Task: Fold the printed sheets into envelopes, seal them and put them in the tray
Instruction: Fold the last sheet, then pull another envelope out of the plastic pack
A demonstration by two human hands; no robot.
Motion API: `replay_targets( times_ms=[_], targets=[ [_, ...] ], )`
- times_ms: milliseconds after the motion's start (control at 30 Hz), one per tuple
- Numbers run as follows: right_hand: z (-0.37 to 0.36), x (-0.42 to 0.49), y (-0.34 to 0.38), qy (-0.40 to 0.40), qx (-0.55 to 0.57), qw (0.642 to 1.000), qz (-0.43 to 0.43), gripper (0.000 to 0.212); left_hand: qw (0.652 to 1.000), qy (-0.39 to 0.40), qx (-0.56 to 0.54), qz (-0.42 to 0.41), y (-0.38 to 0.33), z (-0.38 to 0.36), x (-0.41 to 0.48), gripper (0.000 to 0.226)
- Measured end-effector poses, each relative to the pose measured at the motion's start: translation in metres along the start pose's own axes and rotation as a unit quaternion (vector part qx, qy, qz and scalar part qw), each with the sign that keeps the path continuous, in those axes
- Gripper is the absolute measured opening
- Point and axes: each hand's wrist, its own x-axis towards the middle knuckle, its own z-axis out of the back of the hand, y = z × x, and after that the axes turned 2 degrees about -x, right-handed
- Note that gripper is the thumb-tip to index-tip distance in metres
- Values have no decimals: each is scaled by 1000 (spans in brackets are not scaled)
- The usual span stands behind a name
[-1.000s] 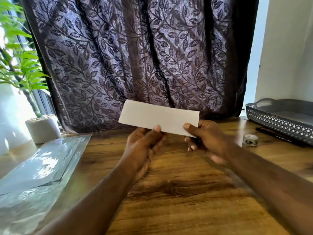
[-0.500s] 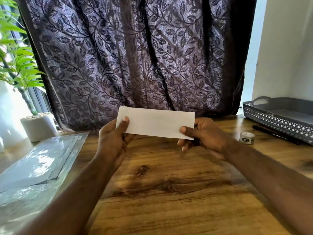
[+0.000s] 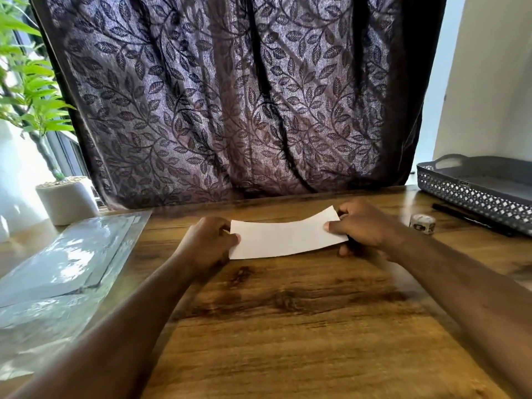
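Both hands hold one folded white sheet (image 3: 286, 237) by its short ends, low over the wooden surface (image 3: 288, 326). The left hand (image 3: 207, 243) has its fingers (image 3: 233, 239) curled and pressed together on the sheet's left edge, the thumb on top near the corner and the rest tucked beneath. The right hand (image 3: 365, 223) pinches the right end the same way, thumb lying on the upper face and the other fingers curled under and behind the paper. The sheet is a long, narrow strip, plain and unmarked on the side that shows, bowed slightly so its right end rides higher than the left; whether its lower edge touches the surface cannot be told. At the far right a grey tray (image 3: 472, 194) with a perforated wall and a handle sits on the surface, and what shows of its floor looks flat and grey. Just in front of the tray lie a black pen (image 3: 472, 218) and a small roll of tape (image 3: 422, 223), near the right hand but apart from it. On the left, a clear plastic sleeve of paper (image 3: 57, 266) lies flat, with a potted plant (image 3: 67, 198) behind it and a leaf-patterned curtain (image 3: 230, 96) hanging at the back.
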Motion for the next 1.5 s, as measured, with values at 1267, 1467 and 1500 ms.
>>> replay_targets(
  times_ms=[1267,1467,1500],
  targets=[
    [-323,-150,197,176,-242,818,492,30,944,-245,212,63,150,205,-223,27],
    [-372,-142,223,201,-380,805,410,30,927,-283,245,32,145,210,-208,3],
    [-376,-140,227,205,-399,798,402,36,928,-290,233,23,145,209,-207,3]
  ],
)
